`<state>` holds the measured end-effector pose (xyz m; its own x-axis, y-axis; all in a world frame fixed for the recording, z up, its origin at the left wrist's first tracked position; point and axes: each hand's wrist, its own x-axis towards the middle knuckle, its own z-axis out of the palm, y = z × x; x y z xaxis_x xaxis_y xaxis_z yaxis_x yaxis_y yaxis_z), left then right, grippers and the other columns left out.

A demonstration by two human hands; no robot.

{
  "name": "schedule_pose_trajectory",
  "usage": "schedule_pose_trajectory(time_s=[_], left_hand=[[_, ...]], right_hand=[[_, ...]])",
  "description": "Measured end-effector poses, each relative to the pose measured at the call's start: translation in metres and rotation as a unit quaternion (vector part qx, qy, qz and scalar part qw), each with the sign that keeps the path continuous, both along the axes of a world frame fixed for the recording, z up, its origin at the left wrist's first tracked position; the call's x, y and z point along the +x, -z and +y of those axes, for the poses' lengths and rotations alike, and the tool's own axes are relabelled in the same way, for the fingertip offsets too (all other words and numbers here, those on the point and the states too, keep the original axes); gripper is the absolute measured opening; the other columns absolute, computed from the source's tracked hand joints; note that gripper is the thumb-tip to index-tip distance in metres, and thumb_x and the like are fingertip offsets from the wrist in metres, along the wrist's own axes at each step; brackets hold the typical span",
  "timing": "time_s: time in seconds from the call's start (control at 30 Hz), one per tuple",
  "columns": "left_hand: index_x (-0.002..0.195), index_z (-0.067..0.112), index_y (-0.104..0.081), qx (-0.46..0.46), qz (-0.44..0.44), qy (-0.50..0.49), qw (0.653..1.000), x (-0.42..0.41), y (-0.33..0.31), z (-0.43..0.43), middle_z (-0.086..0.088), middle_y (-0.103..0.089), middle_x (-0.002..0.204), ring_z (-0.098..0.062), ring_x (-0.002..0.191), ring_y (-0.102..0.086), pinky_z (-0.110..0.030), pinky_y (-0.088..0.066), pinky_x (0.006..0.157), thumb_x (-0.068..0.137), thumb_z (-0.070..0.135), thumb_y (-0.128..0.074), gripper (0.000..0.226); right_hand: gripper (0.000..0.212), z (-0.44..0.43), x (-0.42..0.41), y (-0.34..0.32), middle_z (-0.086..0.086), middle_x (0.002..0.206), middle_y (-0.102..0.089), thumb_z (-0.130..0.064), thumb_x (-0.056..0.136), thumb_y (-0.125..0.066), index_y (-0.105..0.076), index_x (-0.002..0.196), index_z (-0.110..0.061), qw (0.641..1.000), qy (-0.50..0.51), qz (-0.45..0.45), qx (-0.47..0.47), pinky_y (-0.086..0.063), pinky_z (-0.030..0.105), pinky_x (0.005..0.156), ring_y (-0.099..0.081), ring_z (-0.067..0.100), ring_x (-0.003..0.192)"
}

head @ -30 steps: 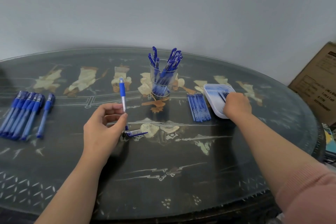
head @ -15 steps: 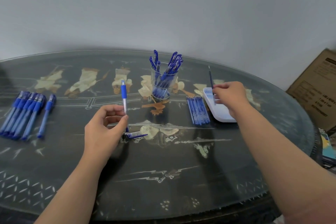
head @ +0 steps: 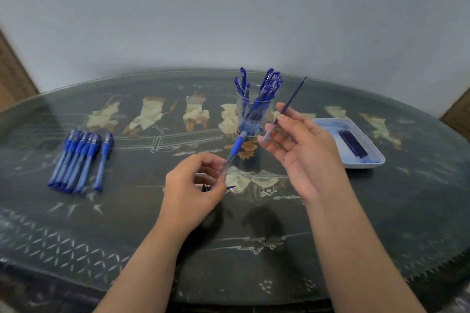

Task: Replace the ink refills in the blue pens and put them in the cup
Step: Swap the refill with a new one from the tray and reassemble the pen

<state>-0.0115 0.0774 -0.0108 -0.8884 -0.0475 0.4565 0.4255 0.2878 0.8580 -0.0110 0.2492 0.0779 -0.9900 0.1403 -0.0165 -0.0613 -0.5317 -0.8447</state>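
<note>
My left hand (head: 193,193) pinches a clear pen barrel with a blue grip (head: 235,147), tilted up toward the right. My right hand (head: 302,152) pinches a thin blue ink refill (head: 292,98) between thumb and fingers, its far end slanting up to the right. Behind both stands a clear cup (head: 254,114) with several blue pens in it. A pen cap (head: 230,187) lies on the table just under my left hand. Several blue pens (head: 76,160) lie in a row at the left.
A white tray (head: 330,123) holding dark refills sits at the right of the dark glass-topped table (head: 254,236). A grey wall rises behind. Brown cardboard shows at both far edges of the view.
My right hand left the tray with a refill and came in beside the pen barrel. My left hand tilted the barrel toward the right. The view shifted left.
</note>
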Motion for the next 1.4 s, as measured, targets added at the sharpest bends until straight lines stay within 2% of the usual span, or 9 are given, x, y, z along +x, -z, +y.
schedule_pose_trajectory(time_s=[0.17, 0.47, 0.77, 0.87, 0.97, 1.07, 1.17, 1.4], left_hand=[[0.092, 0.016, -0.071, -0.065, 0.055, 0.012, 0.996, 0.000, 0.000, -0.001, 0.006, -0.068, 0.086, -0.010, 0.071, -0.066, -0.014, -0.052, 0.065, 0.071, -0.009, -0.075, 0.033], [0.094, 0.016, -0.073, -0.083, 0.077, 0.018, 0.993, 0.001, -0.001, -0.003, 0.006, -0.068, 0.087, -0.012, 0.073, -0.067, -0.023, -0.056, 0.066, 0.071, -0.010, -0.074, 0.035], [0.095, 0.017, -0.073, -0.091, 0.075, 0.021, 0.993, 0.001, -0.001, -0.003, 0.008, -0.067, 0.088, -0.012, 0.075, -0.066, -0.024, -0.057, 0.066, 0.072, -0.009, -0.075, 0.035], [0.095, 0.018, -0.073, -0.097, 0.071, 0.021, 0.992, 0.002, -0.001, -0.003, 0.010, -0.067, 0.088, -0.013, 0.075, -0.067, -0.027, -0.057, 0.066, 0.072, -0.007, -0.075, 0.035], [0.095, 0.018, -0.073, -0.103, 0.071, 0.019, 0.992, 0.002, -0.002, -0.003, 0.010, -0.067, 0.089, -0.012, 0.075, -0.066, -0.026, -0.057, 0.066, 0.072, -0.007, -0.075, 0.034], [0.095, 0.017, -0.073, -0.095, 0.074, 0.007, 0.993, 0.002, -0.002, -0.002, 0.010, -0.067, 0.088, -0.010, 0.075, -0.066, -0.021, -0.056, 0.066, 0.071, -0.009, -0.075, 0.035], [0.095, 0.016, -0.073, -0.090, 0.071, -0.001, 0.993, 0.001, -0.002, -0.003, 0.010, -0.067, 0.088, -0.009, 0.076, -0.066, -0.016, -0.054, 0.067, 0.072, -0.008, -0.075, 0.034], [0.095, 0.016, -0.073, -0.072, 0.068, -0.018, 0.995, 0.002, -0.002, -0.003, 0.009, -0.068, 0.088, -0.009, 0.075, -0.067, -0.013, -0.052, 0.067, 0.072, -0.006, -0.076, 0.032]], right_hand=[[0.018, -0.004, -0.002, 0.006, 0.007, 0.079, -0.069, 0.000, 0.095, -0.056, -0.067, 0.105, -0.009, 0.999, 0.029, 0.004, -0.028, -0.061, 0.042, 0.078, -0.069, 0.018, 0.076], [0.018, -0.001, -0.004, 0.012, 0.002, 0.070, -0.069, 0.001, 0.096, -0.054, -0.065, 0.105, -0.009, 0.998, 0.049, -0.004, -0.024, -0.061, 0.034, 0.072, -0.068, 0.015, 0.072], [0.018, 0.000, -0.006, 0.017, 0.004, 0.076, -0.070, -0.001, 0.096, -0.055, -0.066, 0.108, -0.009, 0.999, 0.051, -0.017, -0.004, -0.059, 0.032, 0.068, -0.069, 0.018, 0.078], [0.017, 0.000, -0.006, 0.018, 0.006, 0.081, -0.069, -0.002, 0.096, -0.056, -0.066, 0.108, -0.009, 0.997, 0.068, -0.005, 0.045, -0.059, 0.035, 0.073, -0.069, 0.016, 0.077], [0.015, -0.003, -0.005, 0.020, 0.006, 0.091, -0.069, -0.003, 0.094, -0.060, -0.067, 0.103, -0.013, 0.986, 0.083, 0.009, 0.143, -0.060, 0.033, 0.075, -0.070, 0.014, 0.077], [0.015, -0.007, -0.005, 0.023, 0.001, 0.088, -0.071, -0.003, 0.092, -0.063, -0.069, 0.101, -0.014, 0.977, 0.061, 0.012, 0.205, -0.060, 0.034, 0.076, -0.072, 0.017, 0.082], [0.013, -0.010, -0.004, 0.028, 0.005, 0.090, -0.074, -0.003, 0.092, -0.064, -0.072, 0.097, -0.012, 0.977, 0.025, 0.009, 0.213, -0.058, 0.034, 0.078, -0.072, 0.021, 0.087], [0.018, -0.011, -0.002, 0.029, 0.008, 0.094, -0.075, -0.007, 0.092, -0.064, -0.073, 0.105, -0.016, 0.965, -0.013, 0.008, 0.261, -0.060, 0.032, 0.081, -0.072, 0.023, 0.091]])
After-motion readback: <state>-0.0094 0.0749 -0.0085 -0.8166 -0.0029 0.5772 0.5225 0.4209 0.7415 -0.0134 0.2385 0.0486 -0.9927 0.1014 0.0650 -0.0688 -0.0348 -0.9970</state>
